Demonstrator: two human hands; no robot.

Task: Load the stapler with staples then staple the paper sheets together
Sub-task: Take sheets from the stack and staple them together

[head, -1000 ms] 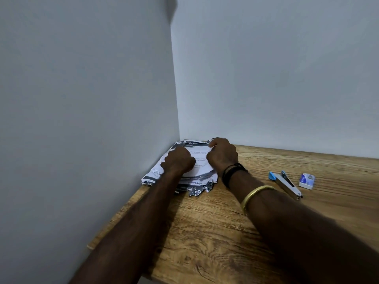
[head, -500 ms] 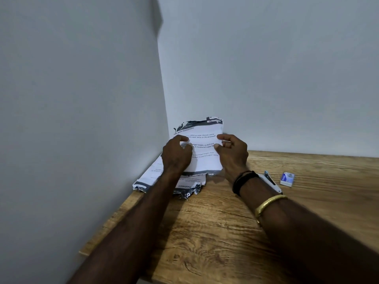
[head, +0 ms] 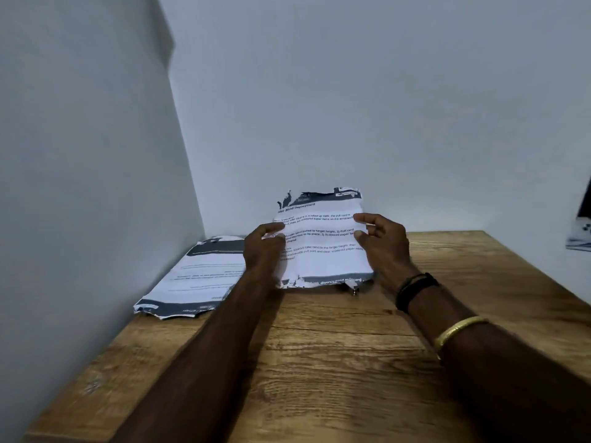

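Observation:
I hold a small bundle of printed paper sheets [head: 323, 244] upright, their torn lower edge resting on the wooden table [head: 335, 362]. My left hand [head: 263, 251] grips the bundle's left edge and my right hand [head: 383, 247] grips its right edge. A second stack of printed sheets [head: 198, 276] lies flat in the table's back left corner, against the wall. The stapler and the staple box are not visible; my right arm covers the spot where they lay.
Grey walls close off the table at the left and back. A dark-and-white object [head: 580, 231] shows at the right edge of the frame. My right wrist wears a black band [head: 414, 290] and a gold bangle [head: 457, 330].
Both hands lifted some sheets off the corner stack and carried them right to the table's middle, standing upright. The view swung, and the stapler and box dropped out of sight.

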